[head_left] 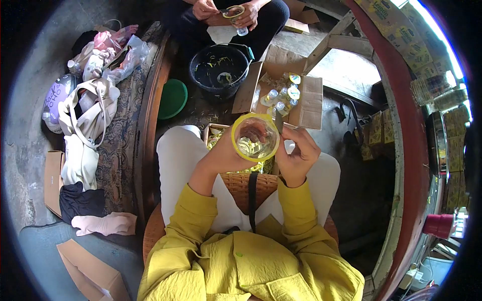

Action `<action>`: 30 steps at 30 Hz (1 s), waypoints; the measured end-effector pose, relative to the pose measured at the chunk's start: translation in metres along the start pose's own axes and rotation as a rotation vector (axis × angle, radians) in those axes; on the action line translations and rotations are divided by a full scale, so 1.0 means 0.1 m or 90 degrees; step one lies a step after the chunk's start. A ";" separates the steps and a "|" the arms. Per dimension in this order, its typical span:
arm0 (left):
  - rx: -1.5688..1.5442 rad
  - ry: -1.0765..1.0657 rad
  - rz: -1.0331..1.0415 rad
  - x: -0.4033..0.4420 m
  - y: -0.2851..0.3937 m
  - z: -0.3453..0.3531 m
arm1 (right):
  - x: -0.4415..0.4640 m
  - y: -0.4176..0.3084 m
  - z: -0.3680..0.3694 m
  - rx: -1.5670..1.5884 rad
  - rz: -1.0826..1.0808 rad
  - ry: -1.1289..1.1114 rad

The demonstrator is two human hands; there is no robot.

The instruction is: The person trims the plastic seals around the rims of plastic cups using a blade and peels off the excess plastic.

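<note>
My left hand (224, 153) is wrapped round a clear plastic cup with a yellow rim (241, 120), its open mouth tilted up toward me. Through the cup show my fingers and some pale yellow strips, but whether those lie inside or below it I cannot tell. My right hand (298, 154) pinches a knife, its grey blade (279, 122) upright beside the cup's right rim. Below the cup, between my knees, a box (207, 133) holds yellow-green strips, partly hidden by my left hand.
A cardboard box (312, 103) with several small clear bottles stands ahead. Left of it are a black bucket (201, 83) with yellow scraps and a green basin (173, 99). Across from me a person's hands (246, 17) hold another cup. Bags and cloth (88, 113) lie left.
</note>
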State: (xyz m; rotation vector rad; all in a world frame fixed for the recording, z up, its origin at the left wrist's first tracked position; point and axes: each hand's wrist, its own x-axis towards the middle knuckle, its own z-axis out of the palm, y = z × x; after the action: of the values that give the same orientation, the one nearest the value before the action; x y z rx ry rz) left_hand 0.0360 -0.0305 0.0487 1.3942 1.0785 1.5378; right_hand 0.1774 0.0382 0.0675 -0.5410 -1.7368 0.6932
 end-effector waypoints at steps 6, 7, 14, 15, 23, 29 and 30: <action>-0.030 0.075 0.021 0.01 -0.15 0.04 | -0.01 -0.08 0.06 0.009 0.026 0.067; -0.004 0.073 0.012 0.01 -0.14 0.02 | -0.02 -0.10 0.05 -0.009 0.030 0.070; -0.038 0.136 0.049 0.03 -0.18 0.05 | -0.07 -0.13 0.09 -0.087 -0.007 0.087; -0.033 0.134 0.058 0.04 -0.16 0.06 | -0.08 -0.15 0.10 -0.086 -0.002 0.092; 0.018 0.150 0.114 0.10 -0.17 0.15 | -0.10 -0.14 0.10 -0.105 -0.004 0.094; 0.109 0.167 0.083 0.09 -0.19 0.12 | -0.08 -0.15 0.10 -0.162 -0.019 0.090; 0.099 0.166 0.081 0.10 -0.19 0.11 | -0.08 -0.15 0.10 -0.168 -0.016 0.087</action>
State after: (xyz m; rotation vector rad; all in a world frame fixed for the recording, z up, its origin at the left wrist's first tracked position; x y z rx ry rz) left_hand 0.0467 -0.0143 0.0347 1.4171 1.3109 1.7975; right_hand 0.1694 0.0201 0.0705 -0.7287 -1.7125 0.4012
